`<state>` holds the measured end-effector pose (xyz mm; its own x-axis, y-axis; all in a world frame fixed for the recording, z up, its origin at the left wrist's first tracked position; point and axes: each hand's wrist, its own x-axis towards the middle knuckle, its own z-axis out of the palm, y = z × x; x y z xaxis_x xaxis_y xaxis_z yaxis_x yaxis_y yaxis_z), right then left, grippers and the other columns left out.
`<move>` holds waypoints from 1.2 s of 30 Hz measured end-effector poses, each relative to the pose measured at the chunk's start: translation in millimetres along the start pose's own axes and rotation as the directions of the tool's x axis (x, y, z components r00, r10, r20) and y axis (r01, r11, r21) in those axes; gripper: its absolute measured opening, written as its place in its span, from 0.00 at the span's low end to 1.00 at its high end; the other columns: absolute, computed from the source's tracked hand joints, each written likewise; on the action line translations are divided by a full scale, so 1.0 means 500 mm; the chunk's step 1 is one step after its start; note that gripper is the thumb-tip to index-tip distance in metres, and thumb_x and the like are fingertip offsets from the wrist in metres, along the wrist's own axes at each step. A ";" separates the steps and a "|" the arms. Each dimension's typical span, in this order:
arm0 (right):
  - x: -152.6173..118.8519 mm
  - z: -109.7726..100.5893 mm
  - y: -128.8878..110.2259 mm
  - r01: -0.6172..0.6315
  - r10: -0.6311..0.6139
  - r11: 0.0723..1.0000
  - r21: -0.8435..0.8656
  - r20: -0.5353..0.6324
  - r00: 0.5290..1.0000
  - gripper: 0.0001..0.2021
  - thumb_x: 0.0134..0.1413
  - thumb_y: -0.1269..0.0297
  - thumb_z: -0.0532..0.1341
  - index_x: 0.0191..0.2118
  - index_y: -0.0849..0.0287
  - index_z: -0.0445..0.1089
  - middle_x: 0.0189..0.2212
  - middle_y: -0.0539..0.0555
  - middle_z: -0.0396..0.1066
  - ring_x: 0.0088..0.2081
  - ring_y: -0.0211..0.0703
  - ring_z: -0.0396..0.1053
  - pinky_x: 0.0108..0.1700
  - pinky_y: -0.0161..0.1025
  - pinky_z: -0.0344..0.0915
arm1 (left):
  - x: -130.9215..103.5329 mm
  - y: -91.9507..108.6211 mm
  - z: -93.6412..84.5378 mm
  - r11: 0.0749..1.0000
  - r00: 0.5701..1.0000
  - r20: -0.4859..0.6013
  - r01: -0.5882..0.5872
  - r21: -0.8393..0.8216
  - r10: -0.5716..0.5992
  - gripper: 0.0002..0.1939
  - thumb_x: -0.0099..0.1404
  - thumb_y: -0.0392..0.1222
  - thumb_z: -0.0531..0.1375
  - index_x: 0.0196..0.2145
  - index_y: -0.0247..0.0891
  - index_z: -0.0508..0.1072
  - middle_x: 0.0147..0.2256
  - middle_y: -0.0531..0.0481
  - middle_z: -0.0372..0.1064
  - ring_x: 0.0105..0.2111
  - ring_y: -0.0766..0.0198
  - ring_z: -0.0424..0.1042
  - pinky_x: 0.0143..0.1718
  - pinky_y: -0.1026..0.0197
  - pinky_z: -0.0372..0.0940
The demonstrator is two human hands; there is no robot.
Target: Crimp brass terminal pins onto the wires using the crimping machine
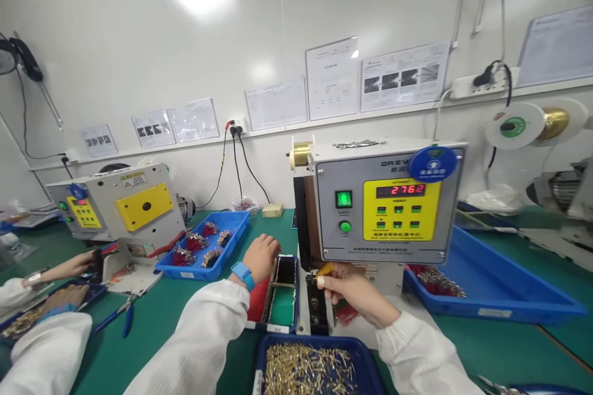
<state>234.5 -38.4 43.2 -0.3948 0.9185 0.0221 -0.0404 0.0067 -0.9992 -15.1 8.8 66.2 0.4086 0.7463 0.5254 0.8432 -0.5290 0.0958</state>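
Note:
My left hand [260, 261], with a blue watch on the wrist, is at the far end of a divided bin [283, 287] with dark and green compartments. Its fingers curl downward; whatever they hold is hidden. A red piece [259, 299] shows beneath that hand. At the work point of a grey bench machine [340, 241], my right hand [347, 289] pinches something too small to make out. Yellow and white coverings are on its fingertips. Red wires [347, 315] lie below that hand. A dark blue tray [365, 364] of small brass-coloured metal parts [308, 367] stands in front.
Blue trays [199, 265] with bundled red and black wires stand at left, and another blue tray [491, 302] at right. A co-worker's hands [67, 299] are at a second machine [134, 203]. Blue-handled pliers [118, 318] lie on the green table. A wire spool [516, 126] stands right.

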 end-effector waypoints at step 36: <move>0.017 0.000 0.028 0.033 -0.034 0.999 -0.030 -0.057 0.998 0.21 0.42 0.44 0.65 0.25 0.59 0.69 0.17 0.46 0.66 0.16 0.32 0.60 0.21 0.32 0.59 | -0.087 0.116 0.095 0.926 0.953 -0.166 0.189 -0.327 -0.253 0.09 0.67 0.32 0.49 0.31 0.38 0.65 0.31 0.49 0.66 0.35 0.60 0.65 0.35 0.59 0.61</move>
<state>230.6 -30.7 29.3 -0.3405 0.9387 0.0543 -0.0255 0.0485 -0.9985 32.6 -35.1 8.6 0.1182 0.7784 0.6166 0.7436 -0.4809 0.4646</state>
